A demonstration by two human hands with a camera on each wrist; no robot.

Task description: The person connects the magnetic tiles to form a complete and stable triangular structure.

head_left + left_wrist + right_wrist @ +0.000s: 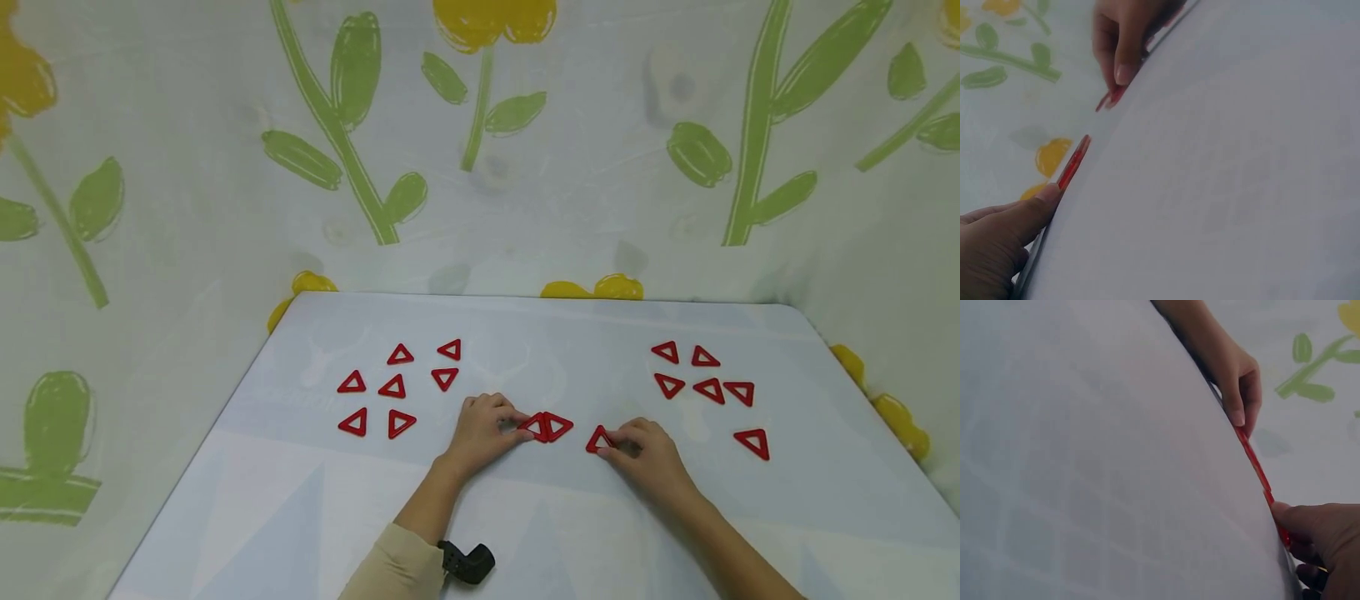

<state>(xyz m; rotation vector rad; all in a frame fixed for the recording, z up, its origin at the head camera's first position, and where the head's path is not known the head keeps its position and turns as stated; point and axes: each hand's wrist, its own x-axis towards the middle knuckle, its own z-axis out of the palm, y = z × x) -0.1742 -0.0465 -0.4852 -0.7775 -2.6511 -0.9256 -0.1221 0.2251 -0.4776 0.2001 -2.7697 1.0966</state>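
Observation:
My left hand (483, 433) pinches the left corner of a red triangle frame (525, 427) lying at the middle of the table. Edge to edge with it lies a second red triangle (567, 426), so the pair forms a diamond. To the right, my right hand (654, 458) holds another red triangle (592, 442) between thumb and fingers, apart from the pair in the head view. From the left wrist, the left thumb (1049, 192) shows on the triangle's edge. In the right wrist view the held triangle (1284, 535) appears almost edge-on.
Several loose red triangles, such as one near the left hand (401, 414), are spread over the table's left side. Several more, including a lone one (763, 443), lie at the right. A flower-patterned curtain (570, 208) stands behind the table's back edge. A black device (468, 565) is by the left sleeve.

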